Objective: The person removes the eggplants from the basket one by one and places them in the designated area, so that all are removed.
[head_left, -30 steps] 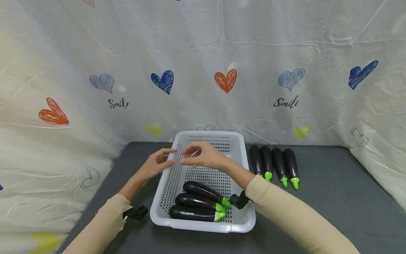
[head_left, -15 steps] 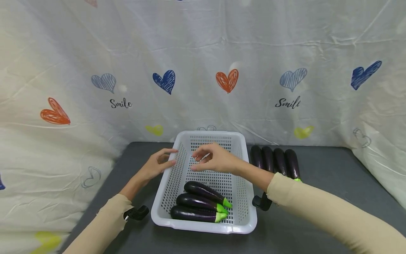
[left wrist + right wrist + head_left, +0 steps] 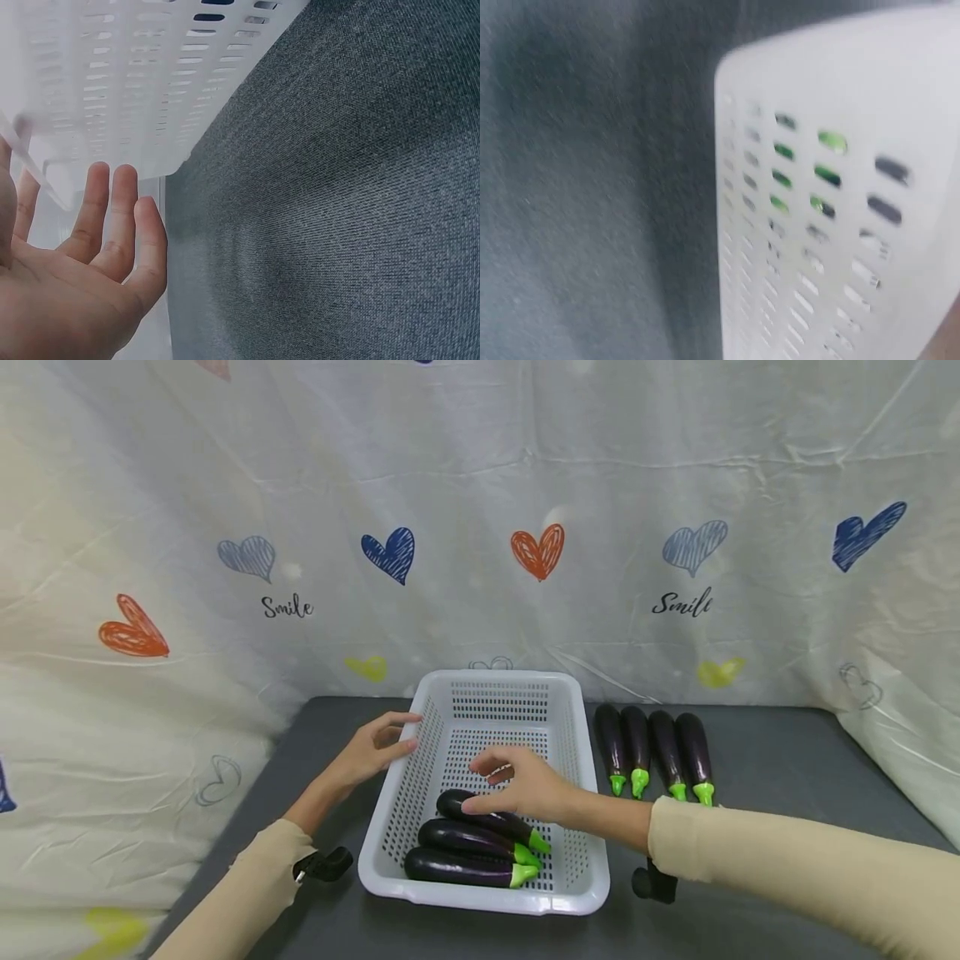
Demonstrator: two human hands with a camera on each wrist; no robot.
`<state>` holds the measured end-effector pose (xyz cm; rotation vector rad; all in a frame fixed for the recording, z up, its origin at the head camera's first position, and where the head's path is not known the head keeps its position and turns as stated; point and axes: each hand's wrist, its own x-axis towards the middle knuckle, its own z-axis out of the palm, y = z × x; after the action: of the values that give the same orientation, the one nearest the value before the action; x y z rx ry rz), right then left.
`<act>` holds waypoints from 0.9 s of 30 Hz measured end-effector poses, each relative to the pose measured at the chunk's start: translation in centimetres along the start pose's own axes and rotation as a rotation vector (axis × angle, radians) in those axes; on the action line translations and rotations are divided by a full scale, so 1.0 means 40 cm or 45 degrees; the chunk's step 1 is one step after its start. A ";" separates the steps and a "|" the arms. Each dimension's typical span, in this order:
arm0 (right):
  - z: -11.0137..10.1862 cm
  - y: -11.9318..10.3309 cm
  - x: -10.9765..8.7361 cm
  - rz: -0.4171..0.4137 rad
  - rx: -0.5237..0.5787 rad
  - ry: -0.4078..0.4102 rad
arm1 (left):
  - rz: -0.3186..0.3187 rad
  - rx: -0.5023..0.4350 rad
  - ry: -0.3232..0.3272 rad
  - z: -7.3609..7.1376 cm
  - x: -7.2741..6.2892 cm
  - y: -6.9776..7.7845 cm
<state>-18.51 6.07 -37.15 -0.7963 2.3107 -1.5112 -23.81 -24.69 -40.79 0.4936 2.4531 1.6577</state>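
Note:
My left hand [image 3: 371, 750] is at the left rim of a white perforated plastic basket [image 3: 480, 900], its fingertips and thumb tip touching the rim. In the left wrist view its fingers [image 3: 124, 214] are loosely extended beside the basket's outer wall. My right hand [image 3: 532, 787] holds nothing and hovers over the basket's inside, thumb and fingers spread apart. Below it lie three glossy dark purple eggplants with green stems: the rear eggplant [image 3: 461, 808], partly covered by the thumb, the middle eggplant [image 3: 465, 837] and the front eggplant [image 3: 457, 867].
Several more eggplants [image 3: 636, 743] lie side by side on the dark grey table [image 3: 787, 777], right of the basket. A pale curtain [image 3: 465, 460] with hearts hangs behind. Green and dark patches show through the basket's side holes [image 3: 826, 176] in the right wrist view.
My right hand has moved from near the left rim rightward and toward me, down over the eggplants in the basket. The left hand and the eggplants stay put.

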 end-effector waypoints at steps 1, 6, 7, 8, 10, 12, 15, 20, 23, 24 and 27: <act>0.004 0.002 -0.002 0.016 0.005 0.003 | -0.003 0.003 0.001 0.000 0.000 0.000; 0.017 0.008 -0.003 0.091 0.015 0.025 | -0.007 0.015 0.009 0.000 0.000 0.002; 0.020 0.009 -0.003 0.111 0.018 0.026 | -0.008 0.015 0.006 0.001 0.000 0.002; 0.023 0.011 -0.003 0.135 0.021 0.026 | -0.007 0.014 0.004 0.001 0.001 0.002; 0.028 0.016 -0.002 0.170 0.024 0.017 | -0.006 0.010 -0.001 0.003 0.001 0.002; 0.034 0.022 0.000 0.191 0.017 0.011 | -0.004 0.009 -0.002 0.003 0.002 0.002; 0.041 0.029 0.006 0.204 0.004 0.005 | -0.009 0.013 0.008 0.003 0.002 0.000; 0.042 0.041 0.016 0.224 -0.022 0.027 | -0.008 0.024 0.007 0.003 0.003 -0.001; 0.041 0.049 0.023 0.235 -0.031 0.037 | -0.005 0.020 -0.001 0.004 0.003 0.001; 0.041 0.052 0.025 0.235 -0.030 0.036 | -0.006 0.019 -0.002 0.005 0.002 0.002; 0.041 0.058 0.031 0.230 -0.017 0.029 | -0.002 0.021 0.001 0.004 0.001 0.004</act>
<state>-19.39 4.80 -39.83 -0.5588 2.3406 -1.4343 -23.77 -24.48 -40.69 0.4930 2.4689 1.6393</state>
